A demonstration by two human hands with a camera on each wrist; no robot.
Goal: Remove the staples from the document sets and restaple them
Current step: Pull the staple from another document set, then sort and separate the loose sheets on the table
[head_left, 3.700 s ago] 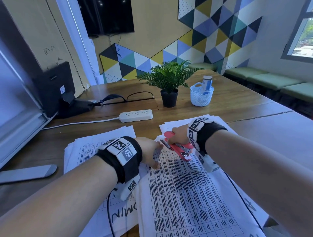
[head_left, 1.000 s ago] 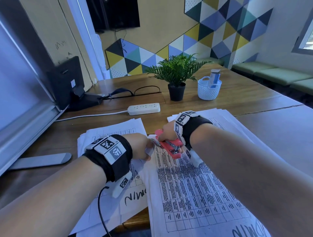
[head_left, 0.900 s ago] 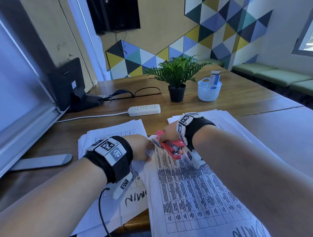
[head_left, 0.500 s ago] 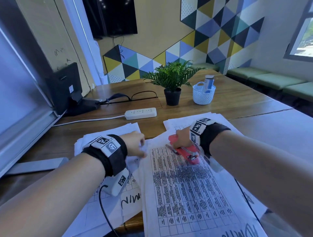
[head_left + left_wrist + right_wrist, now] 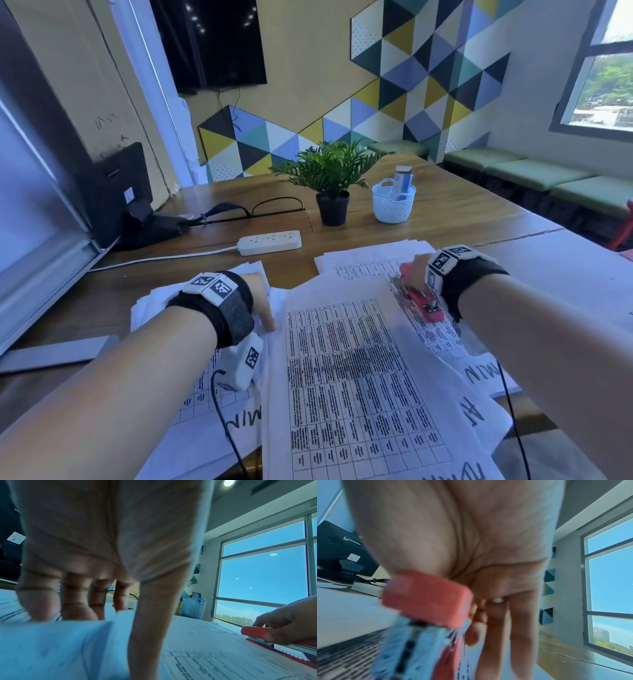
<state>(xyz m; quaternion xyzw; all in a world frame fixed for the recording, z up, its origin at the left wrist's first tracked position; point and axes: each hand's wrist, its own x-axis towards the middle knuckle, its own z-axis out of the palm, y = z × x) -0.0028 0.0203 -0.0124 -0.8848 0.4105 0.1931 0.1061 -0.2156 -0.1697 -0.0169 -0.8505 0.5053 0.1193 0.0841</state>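
Observation:
A stapled document set point(image 5: 359, 377) printed with a table lies in front of me on the wooden table point(image 5: 462, 212). My left hand point(image 5: 265, 308) pinches its upper left edge, thumb on top and fingers point(image 5: 73, 601) behind the raised sheets point(image 5: 68, 642). My right hand point(image 5: 412, 274) grips a red stapler point(image 5: 423, 301) by its top, resting on the papers at the set's upper right. The right wrist view shows the stapler point(image 5: 426, 595) close up under the palm. More paper stacks lie at the left point(image 5: 198, 404) and right point(image 5: 370, 263).
Behind the papers are a white power strip point(image 5: 270, 242), a potted plant point(image 5: 330, 178) and a white basket point(image 5: 394, 205). A black monitor stand point(image 5: 113, 192) and cables sit at the back left. A grey flat base point(image 5: 58, 353) lies at the left.
My right hand has carried the stapler from the set's top left corner to the right. My left hand now holds the set's left edge and has drawn it leftward.

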